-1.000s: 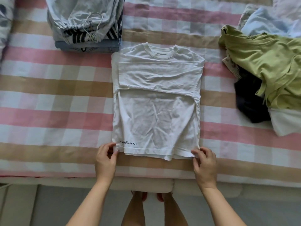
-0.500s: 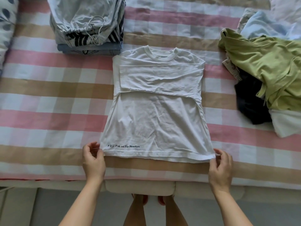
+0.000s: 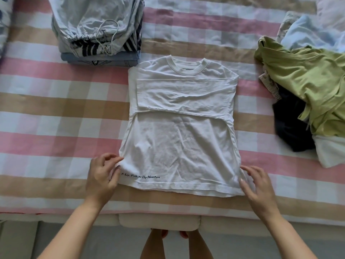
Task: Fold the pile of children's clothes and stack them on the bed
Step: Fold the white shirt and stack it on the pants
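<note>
Hands shifted up along the white T-shirt (image 3: 179,143) (sleeves folded in). Left hand (image 3: 104,174) pinches its side edge; right hand (image 3: 259,187), fingers relaxed, touches the hem.

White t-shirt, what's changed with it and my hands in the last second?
Both hands pulled the hem of the white t-shirt outward, widening it. The left hand now pinches the left edge slightly higher; the right hand has loosened, fingers spread at the right corner. The folded stack and unfolded pile stayed put.
</note>
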`<state>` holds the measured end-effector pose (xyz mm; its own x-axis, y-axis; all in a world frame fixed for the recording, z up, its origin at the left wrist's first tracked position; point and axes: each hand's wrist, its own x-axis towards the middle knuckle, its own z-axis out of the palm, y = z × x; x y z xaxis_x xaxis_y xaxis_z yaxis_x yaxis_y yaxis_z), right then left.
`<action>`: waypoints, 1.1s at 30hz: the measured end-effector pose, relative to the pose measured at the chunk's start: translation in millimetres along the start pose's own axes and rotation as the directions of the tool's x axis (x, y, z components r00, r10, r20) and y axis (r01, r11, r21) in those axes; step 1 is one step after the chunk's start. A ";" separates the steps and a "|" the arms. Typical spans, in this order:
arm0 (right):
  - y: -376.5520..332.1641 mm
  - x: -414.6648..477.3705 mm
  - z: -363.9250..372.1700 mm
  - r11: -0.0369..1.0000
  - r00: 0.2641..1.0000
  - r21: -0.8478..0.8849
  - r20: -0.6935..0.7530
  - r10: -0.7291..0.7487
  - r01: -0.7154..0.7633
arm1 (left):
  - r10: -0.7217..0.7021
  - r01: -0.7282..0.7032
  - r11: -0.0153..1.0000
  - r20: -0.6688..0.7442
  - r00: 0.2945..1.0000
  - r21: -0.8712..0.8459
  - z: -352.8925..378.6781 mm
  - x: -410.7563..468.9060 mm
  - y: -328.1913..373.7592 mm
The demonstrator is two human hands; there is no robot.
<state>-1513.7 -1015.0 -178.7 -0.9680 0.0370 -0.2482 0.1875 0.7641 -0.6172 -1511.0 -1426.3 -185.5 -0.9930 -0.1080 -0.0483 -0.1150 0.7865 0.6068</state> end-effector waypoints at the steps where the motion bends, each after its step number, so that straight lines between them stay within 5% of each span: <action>1: 3.8 -2.2 -0.9 0.981 0.989 -0.132 0.004 -0.145 0.144 | 0.157 -0.158 0.986 0.014 0.987 0.051 -0.3 -2.5 -2.1; 4: 18.3 -11.0 5.5 0.817 0.885 -0.345 0.121 -0.449 0.462 | 0.475 -0.496 0.857 0.162 0.865 0.139 9.4 -15.3 -6.1; 6: 28.8 -12.0 12.4 0.768 0.860 -0.397 0.143 -0.490 0.503 | 0.514 -0.551 0.806 0.203 0.833 0.218 19.2 -21.8 -13.6; 13: 29.9 -4.3 17.1 0.765 0.840 -0.367 0.096 -0.534 0.529 | 0.328 -0.339 0.936 0.111 0.938 0.100 21.5 -19.4 -17.0; 17: 15.0 6.4 6.1 0.953 0.962 -0.139 0.083 -0.259 0.269 | 0.013 0.000 0.992 0.108 0.994 -0.127 12.5 -8.9 -5.4; 21: 6.1 25.7 -10.2 0.997 0.996 0.075 0.091 0.023 -0.030 | -0.249 0.302 0.901 0.198 0.948 -0.313 0.2 11.1 -2.4; 26: -6.7 54.9 -25.2 0.985 0.981 0.151 0.183 0.060 -0.088 | -0.221 0.301 0.887 0.250 0.943 -0.349 -13.0 46.2 4.1; 33: -34.6 135.5 -58.6 0.965 0.997 0.260 0.073 0.011 -0.030 | -0.297 0.313 0.808 0.113 0.948 -0.500 -20.8 131.2 21.3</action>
<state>-1661.1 -998.6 -147.2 -0.9512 -0.0017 -0.3086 0.2529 0.5688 -0.7827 -1643.2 -1436.4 -162.4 -0.9104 -0.2675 -0.3157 -0.3897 0.2976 0.8715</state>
